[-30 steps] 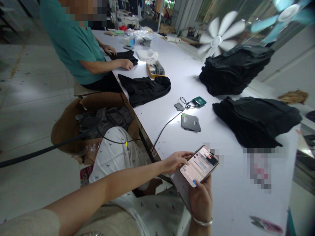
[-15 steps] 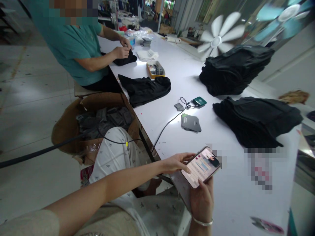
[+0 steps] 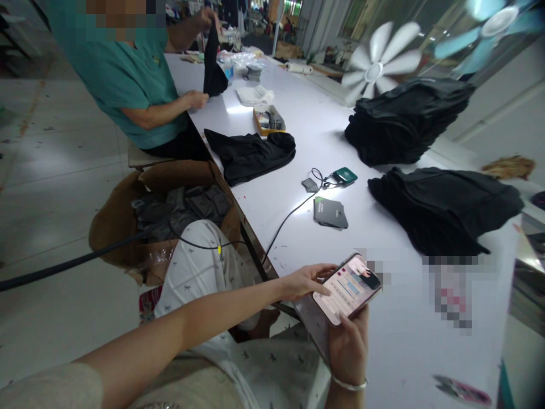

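- Open brown cardboard box (image 3: 123, 210) stands on the floor left of the long white table (image 3: 323, 130); it holds crumpled grey plastic-wrapped packets (image 3: 179, 207).
- Small yellow-rimmed tray (image 3: 268, 120) lies far along the table, filled with small dark items; too small to tell what they are.
- Right hand (image 3: 347, 346), near edge of table: fingers curled shut around the lower end of a slim smartphone with a lit screen (image 3: 347, 288), held tilted just above the table.
- Left hand (image 3: 304, 280): fingers loosely spread, thumb resting on the phone's left screen edge.
- A co-worker in a teal shirt (image 3: 123, 74) sits at far left, lifting a black garment (image 3: 213, 62) with both hands.
- Two stacks of folded black cloth (image 3: 426, 165) lie at right; a flat dark grey card pack (image 3: 331, 213) and a green device with cable (image 3: 344, 175) lie mid-table.
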Motion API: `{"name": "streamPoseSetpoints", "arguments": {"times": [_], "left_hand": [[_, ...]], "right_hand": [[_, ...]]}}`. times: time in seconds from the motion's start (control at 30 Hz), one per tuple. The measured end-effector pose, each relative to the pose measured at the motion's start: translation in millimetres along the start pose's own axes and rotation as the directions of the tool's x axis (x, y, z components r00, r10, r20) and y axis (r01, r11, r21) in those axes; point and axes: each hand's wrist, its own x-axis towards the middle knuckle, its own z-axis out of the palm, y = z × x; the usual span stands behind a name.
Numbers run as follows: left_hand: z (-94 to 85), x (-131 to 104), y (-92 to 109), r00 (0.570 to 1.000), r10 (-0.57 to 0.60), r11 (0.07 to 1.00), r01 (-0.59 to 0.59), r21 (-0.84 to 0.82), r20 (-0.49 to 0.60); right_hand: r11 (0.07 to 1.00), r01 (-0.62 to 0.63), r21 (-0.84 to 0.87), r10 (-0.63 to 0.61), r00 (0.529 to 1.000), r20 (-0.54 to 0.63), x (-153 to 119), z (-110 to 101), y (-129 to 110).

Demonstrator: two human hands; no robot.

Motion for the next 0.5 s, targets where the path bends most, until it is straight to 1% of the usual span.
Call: {"name": "streamPoseSetpoints", "arguments": {"times": [0.13, 0.3, 0.4, 0.5], "left_hand": [[0.4, 1.0, 1.2, 1.0, -0.008, 0.999, 0.008, 0.039, -0.002], [0.4, 0.3, 2.9, 0.999, -0.025, 0.995, 0.023, 0.094, 0.023], [0.8, -0.5, 3.1, 1.0, 0.002, 0.996, -0.003, 0.094, 0.017], [1.6, -0.3, 3.5, 1.0, 0.005, 0.999, -0.005, 0.041, 0.013]], "right_hand": [[0.999, 0.019, -0.043, -0.02, 1.0, -0.011, 1.7, 1.5, 2.7], [0.975, 0.099, -0.201, -0.117, 0.99, -0.081, 10.4, -0.8, 12.3], [0.95, 0.129, -0.284, -0.163, 0.982, -0.098, 13.7, -3.1, 15.3], [0.951, 0.134, -0.279, -0.166, 0.982, -0.093, 12.5, -1.2, 14.1]]}}
